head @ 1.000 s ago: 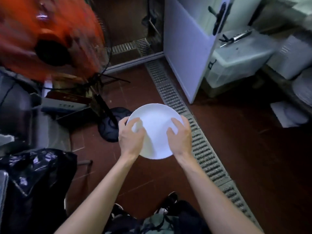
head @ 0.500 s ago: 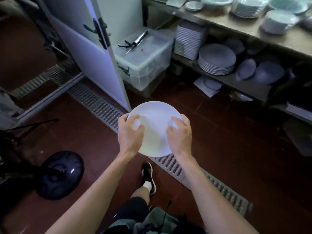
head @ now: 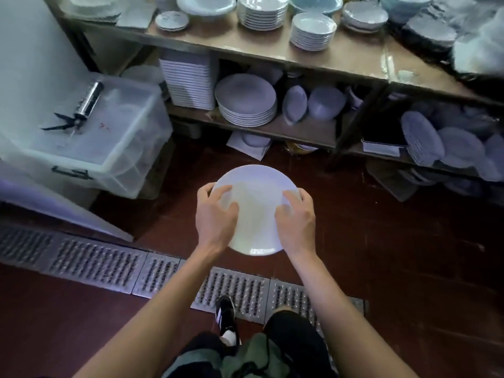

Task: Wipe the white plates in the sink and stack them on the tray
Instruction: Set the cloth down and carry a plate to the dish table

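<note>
Both hands, left hand (head: 215, 216) and right hand (head: 296, 218), hold the white plate (head: 256, 208) in a curled grip above the floor (head: 381, 255)

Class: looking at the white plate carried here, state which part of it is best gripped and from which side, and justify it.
Grip the white plate at opposite rim edges, left hand and right hand coming from either side. It is broad, thin and round, so thumbs on its face and fingers behind steady it.

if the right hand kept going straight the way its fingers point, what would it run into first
The right hand grips the white plate, fingers pointing up-left across it. Straight on, they would probably first meet the left hand, which grips the opposite rim, though depth is hard to judge from this view.
</note>
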Tool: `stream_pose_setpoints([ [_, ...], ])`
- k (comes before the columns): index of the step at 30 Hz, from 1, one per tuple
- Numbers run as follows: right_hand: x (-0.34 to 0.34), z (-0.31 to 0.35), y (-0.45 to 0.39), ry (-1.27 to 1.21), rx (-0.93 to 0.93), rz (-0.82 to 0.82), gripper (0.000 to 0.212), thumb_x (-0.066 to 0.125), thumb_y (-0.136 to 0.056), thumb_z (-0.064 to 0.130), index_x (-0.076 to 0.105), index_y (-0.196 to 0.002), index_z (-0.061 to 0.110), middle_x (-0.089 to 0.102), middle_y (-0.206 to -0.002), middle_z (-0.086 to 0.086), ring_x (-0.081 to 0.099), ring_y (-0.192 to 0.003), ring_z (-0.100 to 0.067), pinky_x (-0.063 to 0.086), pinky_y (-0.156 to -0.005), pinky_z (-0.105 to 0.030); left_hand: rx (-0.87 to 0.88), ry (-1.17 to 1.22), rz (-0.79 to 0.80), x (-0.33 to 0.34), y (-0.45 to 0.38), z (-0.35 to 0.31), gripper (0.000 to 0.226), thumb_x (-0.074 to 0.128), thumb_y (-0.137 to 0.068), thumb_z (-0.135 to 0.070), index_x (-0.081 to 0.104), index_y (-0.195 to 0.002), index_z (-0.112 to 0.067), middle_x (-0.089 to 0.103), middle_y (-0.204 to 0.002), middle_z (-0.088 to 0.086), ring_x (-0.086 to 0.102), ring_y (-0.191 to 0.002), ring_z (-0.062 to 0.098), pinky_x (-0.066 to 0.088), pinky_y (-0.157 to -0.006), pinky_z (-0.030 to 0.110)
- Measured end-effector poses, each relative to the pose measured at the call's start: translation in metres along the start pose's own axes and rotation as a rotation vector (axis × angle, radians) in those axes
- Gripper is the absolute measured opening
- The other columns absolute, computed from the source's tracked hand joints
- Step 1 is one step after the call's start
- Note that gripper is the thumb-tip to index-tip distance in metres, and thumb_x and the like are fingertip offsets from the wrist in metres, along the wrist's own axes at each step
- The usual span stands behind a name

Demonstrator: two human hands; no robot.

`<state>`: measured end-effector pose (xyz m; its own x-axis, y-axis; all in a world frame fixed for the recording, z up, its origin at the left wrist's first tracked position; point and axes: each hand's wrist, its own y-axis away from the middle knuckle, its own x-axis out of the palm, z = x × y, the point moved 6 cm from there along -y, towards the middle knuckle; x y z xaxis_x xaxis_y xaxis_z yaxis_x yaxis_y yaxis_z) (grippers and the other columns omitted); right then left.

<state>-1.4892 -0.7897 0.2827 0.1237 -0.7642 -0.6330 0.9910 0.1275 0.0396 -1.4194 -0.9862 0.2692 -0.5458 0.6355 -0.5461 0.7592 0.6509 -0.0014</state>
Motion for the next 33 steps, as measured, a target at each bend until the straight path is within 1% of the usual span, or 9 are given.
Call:
stream_pose_setpoints([
  [4, -0.029, -0.016, -0.064, -0.012, 0.028, -0.085, 0.035, 0.057, -0.09, 0.011, 0.066, -0.124, 0.014, 0.046, -0.141, -0.004, 0.052, -0.121, -0.029, 0.05, -0.098, -0.045, 0.073, -0.002, 0.076, 0.053, -0.053, -0.046, 0.037, 0.07, -0.084, -0.016, 0.069, -0.121, -0.023, 0.046, -0.131, -0.006, 0.045, -0.11, 0.004, 0.036, -0.094, 0.021],
  [7, -0.051, -0.036, -0.116, -0.032, 0.051, -0.133, 0.036, 0.059, -0.091, 0.011, 0.065, -0.127, 0.013, 0.045, -0.143, -0.004, 0.05, -0.124, -0.027, 0.048, -0.102, -0.043, 0.118, -0.02, 0.103, 0.1, -0.091, -0.08, 0.037, 0.071, -0.084, -0.016, 0.07, -0.121, -0.022, 0.047, -0.131, -0.005, 0.044, -0.11, 0.001, 0.035, -0.094, 0.019],
  [11, -0.084, -0.058, -0.188, -0.07, 0.056, -0.149, 0.038, 0.061, -0.089, 0.008, 0.066, -0.127, 0.011, 0.045, -0.143, -0.006, 0.051, -0.124, -0.03, 0.046, -0.105, -0.043, 0.13, -0.031, 0.081, 0.159, -0.132, -0.125, 0.037, 0.072, -0.084, -0.015, 0.071, -0.12, -0.021, 0.047, -0.129, -0.007, 0.041, -0.106, -0.005, 0.031, -0.094, 0.015],
  [17, -0.124, -0.068, -0.287, -0.093, 0.014, -0.154, 0.037, 0.062, -0.085, 0.005, 0.069, -0.121, 0.009, 0.049, -0.139, -0.01, 0.054, -0.117, -0.033, 0.046, -0.104, -0.043, 0.127, -0.032, 0.053, 0.22, -0.185, -0.18, 0.037, 0.072, -0.083, -0.013, 0.071, -0.119, -0.019, 0.044, -0.126, -0.008, 0.043, -0.108, 0.0, 0.032, -0.096, 0.018],
  [21, -0.128, -0.068, -0.328, -0.094, -0.012, -0.119, 0.038, 0.062, -0.085, 0.005, 0.069, -0.121, 0.01, 0.048, -0.141, -0.011, 0.054, -0.121, -0.033, 0.044, -0.107, -0.042, 0.129, -0.025, 0.012, 0.24, -0.216, -0.196, 0.037, 0.072, -0.082, -0.011, 0.072, -0.118, -0.02, 0.045, -0.123, -0.01, 0.045, -0.108, 0.001, 0.033, -0.097, 0.019],
  [25, -0.12, -0.066, -0.373, -0.08, -0.023, -0.09, 0.035, 0.06, -0.084, 0.004, 0.069, -0.118, 0.009, 0.048, -0.14, -0.012, 0.053, -0.12, -0.033, 0.043, -0.108, -0.04, 0.103, -0.036, 0.002, 0.254, -0.253, -0.2, 0.037, 0.072, -0.082, -0.012, 0.072, -0.118, -0.02, 0.049, -0.128, -0.005, 0.046, -0.108, 0.001, 0.034, -0.097, 0.02],
  [30, -0.097, -0.062, -0.429, -0.035, -0.011, -0.018, 0.032, 0.06, -0.086, 0.006, 0.068, -0.117, 0.008, 0.045, -0.143, -0.011, 0.051, -0.119, -0.034, 0.042, -0.107, -0.04, 0.038, 0.001, -0.002, 0.273, -0.304, -0.192, 0.038, 0.071, -0.082, -0.01, 0.072, -0.118, -0.02, 0.049, -0.128, -0.005, 0.046, -0.107, -0.002, 0.032, -0.094, 0.015],
  [33, -0.084, -0.051, -0.47, -0.006, -0.022, -0.01, 0.031, 0.06, -0.085, 0.008, 0.068, -0.115, 0.01, 0.045, -0.141, -0.009, 0.052, -0.119, -0.033, 0.043, -0.106, -0.038, 0.008, 0.014, 0.003, 0.285, -0.348, -0.19, 0.038, 0.071, -0.082, -0.011, 0.072, -0.119, -0.019, 0.05, -0.127, -0.004, 0.049, -0.111, 0.005, 0.034, -0.095, 0.018],
])
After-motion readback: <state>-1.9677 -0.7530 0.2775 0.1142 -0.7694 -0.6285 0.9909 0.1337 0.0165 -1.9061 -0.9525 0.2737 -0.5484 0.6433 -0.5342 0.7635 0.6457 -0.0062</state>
